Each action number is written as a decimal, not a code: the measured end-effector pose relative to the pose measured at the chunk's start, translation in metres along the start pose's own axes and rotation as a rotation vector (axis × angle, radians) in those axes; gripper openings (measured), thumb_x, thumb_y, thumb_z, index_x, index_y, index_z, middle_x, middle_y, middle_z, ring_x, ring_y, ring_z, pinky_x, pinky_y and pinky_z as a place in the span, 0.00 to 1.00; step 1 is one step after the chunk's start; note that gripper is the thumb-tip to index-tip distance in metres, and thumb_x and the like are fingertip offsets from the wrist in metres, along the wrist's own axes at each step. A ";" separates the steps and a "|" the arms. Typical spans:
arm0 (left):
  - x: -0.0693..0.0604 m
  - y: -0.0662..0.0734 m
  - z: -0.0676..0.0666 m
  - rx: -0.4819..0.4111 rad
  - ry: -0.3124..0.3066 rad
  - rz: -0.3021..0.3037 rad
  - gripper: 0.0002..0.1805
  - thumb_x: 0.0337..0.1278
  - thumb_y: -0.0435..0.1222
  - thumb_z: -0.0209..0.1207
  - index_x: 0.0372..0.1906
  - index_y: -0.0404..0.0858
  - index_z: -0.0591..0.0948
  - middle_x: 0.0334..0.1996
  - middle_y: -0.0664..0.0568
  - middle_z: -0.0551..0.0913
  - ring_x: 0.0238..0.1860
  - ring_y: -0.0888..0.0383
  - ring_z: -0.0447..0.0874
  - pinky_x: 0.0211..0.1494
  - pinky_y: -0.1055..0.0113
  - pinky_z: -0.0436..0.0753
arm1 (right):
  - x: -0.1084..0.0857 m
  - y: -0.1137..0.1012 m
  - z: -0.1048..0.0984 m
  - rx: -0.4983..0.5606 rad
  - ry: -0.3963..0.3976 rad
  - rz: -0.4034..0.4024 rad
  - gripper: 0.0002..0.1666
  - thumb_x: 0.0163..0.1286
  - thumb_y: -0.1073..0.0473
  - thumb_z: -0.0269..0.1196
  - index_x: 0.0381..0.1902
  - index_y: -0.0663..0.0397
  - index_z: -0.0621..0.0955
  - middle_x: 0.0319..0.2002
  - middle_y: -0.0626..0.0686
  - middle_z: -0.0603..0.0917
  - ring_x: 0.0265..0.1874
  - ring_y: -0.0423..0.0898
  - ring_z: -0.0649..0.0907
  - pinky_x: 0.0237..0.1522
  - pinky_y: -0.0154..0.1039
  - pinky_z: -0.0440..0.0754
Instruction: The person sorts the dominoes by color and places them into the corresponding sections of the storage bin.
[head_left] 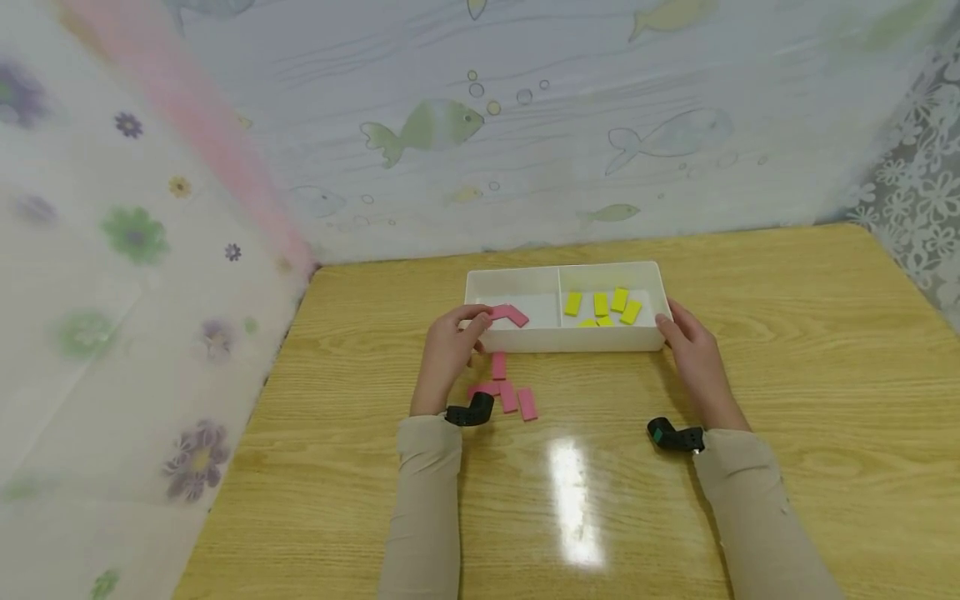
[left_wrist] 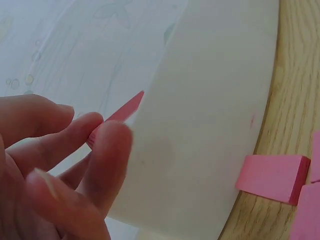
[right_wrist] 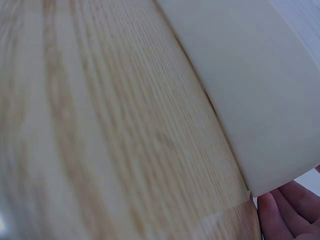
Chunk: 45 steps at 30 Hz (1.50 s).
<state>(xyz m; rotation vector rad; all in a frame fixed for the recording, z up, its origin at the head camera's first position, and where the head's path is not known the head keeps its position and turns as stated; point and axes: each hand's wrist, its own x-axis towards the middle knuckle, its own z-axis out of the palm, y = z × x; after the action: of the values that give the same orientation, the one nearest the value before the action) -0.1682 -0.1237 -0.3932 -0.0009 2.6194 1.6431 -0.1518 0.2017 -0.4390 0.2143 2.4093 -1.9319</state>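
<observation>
A white two-compartment box (head_left: 513, 340) stands on the table. My left hand (head_left: 452, 346) is over its front left rim and pinches a pink block (left_wrist: 125, 108) between thumb and fingers. Inside the left compartment lies another pink block (head_left: 517, 316). Several yellow blocks (head_left: 573, 303) are spread in the right compartment. At the box's right end, my right hand (head_left: 693, 346) grips the corner, thumb at the front and fingers along the side. In the right wrist view only some fingers (right_wrist: 285, 212) show, against the box's end.
In front of the box's left half lie several loose pink blocks (head_left: 528, 404), one close against the front wall. The wooden table (head_left: 600, 500) meets a fish-patterned curtain (head_left: 525, 183) behind and a flowered one (head_left: 150, 333) on the left.
</observation>
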 end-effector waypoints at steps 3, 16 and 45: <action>0.000 0.000 -0.001 -0.090 -0.013 -0.038 0.16 0.59 0.50 0.51 0.48 0.51 0.79 0.43 0.47 0.80 0.30 0.41 0.80 0.24 0.47 0.75 | 0.000 0.000 0.000 0.001 0.002 -0.001 0.38 0.64 0.36 0.46 0.69 0.42 0.55 0.66 0.50 0.57 0.63 0.48 0.59 0.61 0.48 0.58; -0.001 -0.002 -0.002 -0.288 -0.008 -0.095 0.21 0.58 0.51 0.51 0.55 0.49 0.75 0.43 0.42 0.80 0.32 0.46 0.82 0.16 0.67 0.69 | 0.001 0.001 0.000 -0.010 -0.003 0.010 0.39 0.65 0.35 0.45 0.69 0.42 0.54 0.67 0.49 0.57 0.63 0.49 0.59 0.61 0.49 0.58; -0.011 0.015 -0.005 -0.342 0.039 -0.101 0.21 0.64 0.42 0.48 0.59 0.42 0.70 0.41 0.47 0.81 0.36 0.45 0.82 0.15 0.71 0.69 | 0.000 0.002 0.000 -0.006 -0.001 0.026 0.39 0.63 0.33 0.45 0.69 0.40 0.54 0.67 0.49 0.56 0.63 0.49 0.60 0.61 0.49 0.57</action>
<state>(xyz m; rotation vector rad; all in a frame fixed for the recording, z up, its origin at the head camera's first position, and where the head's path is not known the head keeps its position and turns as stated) -0.1582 -0.1216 -0.3775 -0.1754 2.2858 2.0456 -0.1514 0.2024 -0.4408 0.2425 2.3988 -1.9134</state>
